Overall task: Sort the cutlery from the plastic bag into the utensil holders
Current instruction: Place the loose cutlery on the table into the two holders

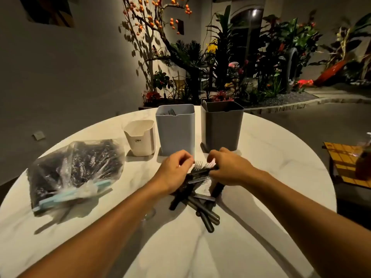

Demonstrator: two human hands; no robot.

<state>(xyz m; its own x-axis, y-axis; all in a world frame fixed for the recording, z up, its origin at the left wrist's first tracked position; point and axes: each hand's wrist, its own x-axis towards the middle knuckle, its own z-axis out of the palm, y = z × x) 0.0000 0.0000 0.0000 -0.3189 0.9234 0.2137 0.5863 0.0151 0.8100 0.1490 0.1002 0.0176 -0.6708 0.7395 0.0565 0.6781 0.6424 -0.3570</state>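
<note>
Crowding both hands: cutlery pile (197, 189), right hand (226, 167) gripping forks (202, 167), left hand (174, 169) loosely curled (empty), plastic bag (74, 171) beside.

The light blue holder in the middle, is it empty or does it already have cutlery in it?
Not empty. Inside the light blue holder, a few cutlery pieces show just below its rim; how many, cannot tell.

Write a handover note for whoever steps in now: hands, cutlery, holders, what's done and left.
Left hand: fingers curled above the loose cutlery pile; whether it holds anything is unclear.
Right hand: grips fork handles at the top of the pile, the tines pointing toward the holders.
Plastic bag: left on the table, still holding much cutlery.
Done: some pieces stand in the light grey holder, at least one in the dark grey holder.
White holder: nothing visible inside.
Left: sort the pile, then the bag.
</note>
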